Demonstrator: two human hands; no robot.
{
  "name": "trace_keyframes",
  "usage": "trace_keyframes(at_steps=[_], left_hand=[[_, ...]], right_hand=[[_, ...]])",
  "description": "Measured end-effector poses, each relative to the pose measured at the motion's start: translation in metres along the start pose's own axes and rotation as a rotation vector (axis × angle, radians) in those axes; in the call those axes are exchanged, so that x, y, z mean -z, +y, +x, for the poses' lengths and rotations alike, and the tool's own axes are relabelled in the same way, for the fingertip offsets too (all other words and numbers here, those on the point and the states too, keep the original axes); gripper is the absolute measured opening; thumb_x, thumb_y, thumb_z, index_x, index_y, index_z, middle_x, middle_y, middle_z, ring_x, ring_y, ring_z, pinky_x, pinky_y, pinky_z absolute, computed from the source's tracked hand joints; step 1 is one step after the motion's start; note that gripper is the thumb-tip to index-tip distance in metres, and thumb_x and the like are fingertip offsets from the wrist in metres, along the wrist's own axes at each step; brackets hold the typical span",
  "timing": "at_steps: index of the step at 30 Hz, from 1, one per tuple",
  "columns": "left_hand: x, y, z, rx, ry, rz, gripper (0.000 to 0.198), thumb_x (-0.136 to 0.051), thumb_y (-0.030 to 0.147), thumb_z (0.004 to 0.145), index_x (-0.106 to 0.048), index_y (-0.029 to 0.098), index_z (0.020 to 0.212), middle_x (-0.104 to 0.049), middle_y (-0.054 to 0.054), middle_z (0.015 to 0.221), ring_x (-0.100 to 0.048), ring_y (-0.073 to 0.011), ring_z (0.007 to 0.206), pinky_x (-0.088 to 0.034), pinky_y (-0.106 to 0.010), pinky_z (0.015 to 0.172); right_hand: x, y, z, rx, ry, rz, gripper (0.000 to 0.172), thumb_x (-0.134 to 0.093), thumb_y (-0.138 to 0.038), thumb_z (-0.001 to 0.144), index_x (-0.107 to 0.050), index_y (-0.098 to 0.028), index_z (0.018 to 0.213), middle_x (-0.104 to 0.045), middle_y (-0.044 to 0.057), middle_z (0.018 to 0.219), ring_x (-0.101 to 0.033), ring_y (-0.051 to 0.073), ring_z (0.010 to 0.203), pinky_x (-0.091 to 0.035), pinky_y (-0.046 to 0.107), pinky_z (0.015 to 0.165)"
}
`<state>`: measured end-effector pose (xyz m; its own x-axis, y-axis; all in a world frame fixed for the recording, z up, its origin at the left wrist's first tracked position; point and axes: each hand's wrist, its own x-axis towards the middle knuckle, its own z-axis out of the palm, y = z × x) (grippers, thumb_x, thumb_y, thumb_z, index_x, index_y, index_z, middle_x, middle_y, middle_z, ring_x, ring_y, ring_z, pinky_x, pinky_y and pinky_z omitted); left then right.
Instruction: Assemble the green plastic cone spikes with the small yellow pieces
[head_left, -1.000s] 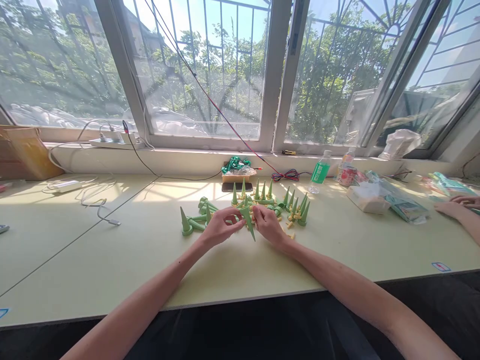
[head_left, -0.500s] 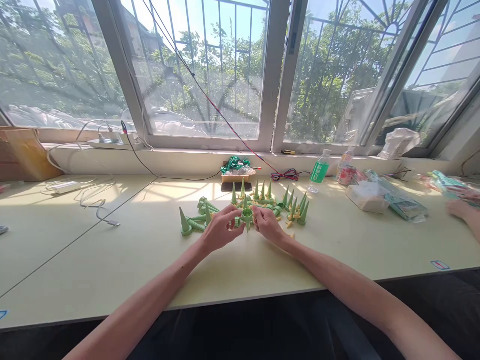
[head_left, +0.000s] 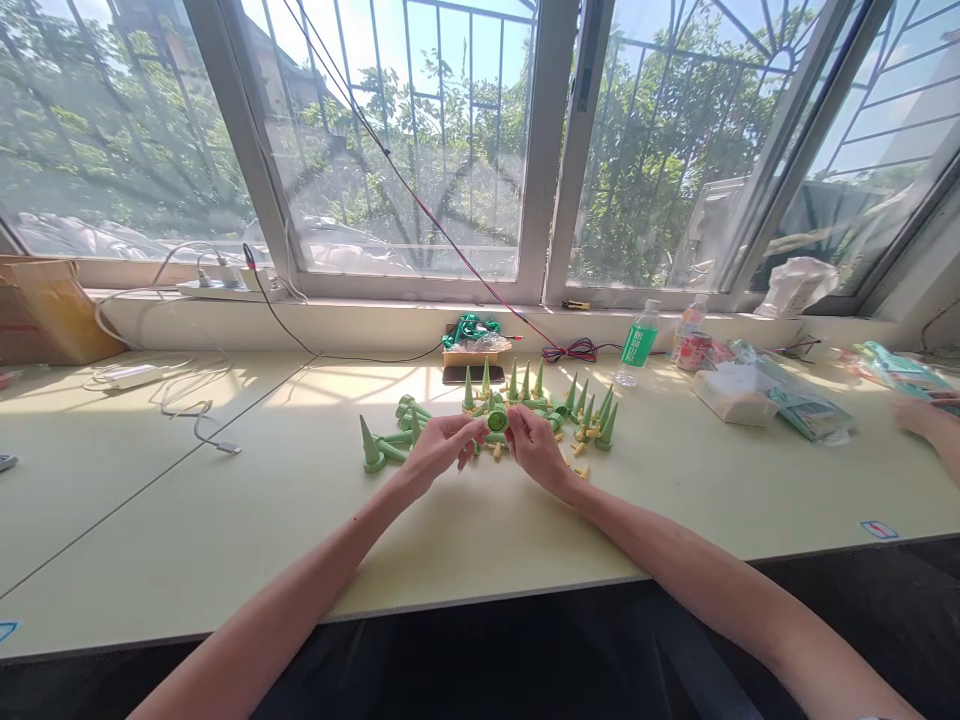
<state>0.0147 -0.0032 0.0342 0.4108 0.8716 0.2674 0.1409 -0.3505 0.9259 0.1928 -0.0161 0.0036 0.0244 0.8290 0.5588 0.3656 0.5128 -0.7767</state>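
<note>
Between my two hands is a green plastic watering spike (head_left: 497, 420), its round hollow end turned toward me. My left hand (head_left: 445, 447) pinches its left rim with thumb and forefinger, the other fingers hanging loosely below. On the opposite side, my right hand (head_left: 538, 447) grips the spike with curled fingers that hide part of it. Several more green spikes lie or stand around the hands, such as an upright spike (head_left: 370, 446) at the left and another spike (head_left: 608, 428) at the right. Small yellow valve pieces (head_left: 580, 471) are scattered among them.
A phone (head_left: 473, 374) lies behind the spikes, before a small box (head_left: 471, 354). To the right are a green-labelled bottle (head_left: 638, 343), a can (head_left: 693, 349) and a tissue pack (head_left: 735, 393). Another person's hand (head_left: 922, 414) is at the far right. Cables (head_left: 196, 410) lie left.
The held spike has tipped so that its hollow end faces me more directly; its downward point no longer shows. My left fingers have shifted along the rim. The other person's hand has moved slightly.
</note>
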Motion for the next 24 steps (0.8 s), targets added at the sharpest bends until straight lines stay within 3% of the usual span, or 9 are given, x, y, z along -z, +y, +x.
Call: trace_keyframes(at_steps=[3, 7, 24], left_hand=[[0.0, 0.004, 0.0, 0.107, -0.073, -0.196, 0.042, -0.065, 0.051, 0.081, -0.065, 0.01, 0.071, -0.059, -0.006, 0.068, -0.052, -0.0111, 0.055, -0.04, -0.02, 0.042], [-0.002, 0.007, -0.001, 0.146, -0.104, -0.317, 0.036, -0.071, 0.045, 0.076, -0.061, 0.012, 0.067, -0.052, -0.002, 0.061, -0.053, -0.0121, 0.057, -0.039, -0.02, 0.042], [-0.002, 0.011, -0.002, 0.164, -0.127, -0.319, 0.029, -0.072, 0.039, 0.073, -0.065, 0.011, 0.076, -0.051, -0.001, 0.063, -0.052, -0.0124, 0.059, -0.037, -0.02, 0.042]], right_hand=[[0.001, -0.001, -0.001, 0.033, -0.027, -0.055, 0.044, -0.034, -0.052, 0.099, -0.046, -0.021, 0.07, -0.049, -0.002, 0.059, -0.044, 0.011, 0.05, -0.035, 0.023, 0.05], [0.0, -0.001, -0.002, 0.082, -0.044, -0.077, 0.039, -0.038, -0.046, 0.099, -0.05, -0.02, 0.073, -0.049, -0.003, 0.059, -0.043, 0.011, 0.053, -0.035, 0.022, 0.055], [0.0, 0.003, 0.0, 0.075, -0.016, -0.095, 0.039, -0.037, -0.049, 0.098, -0.05, -0.02, 0.075, -0.048, -0.003, 0.061, -0.044, 0.011, 0.054, -0.034, 0.023, 0.055]])
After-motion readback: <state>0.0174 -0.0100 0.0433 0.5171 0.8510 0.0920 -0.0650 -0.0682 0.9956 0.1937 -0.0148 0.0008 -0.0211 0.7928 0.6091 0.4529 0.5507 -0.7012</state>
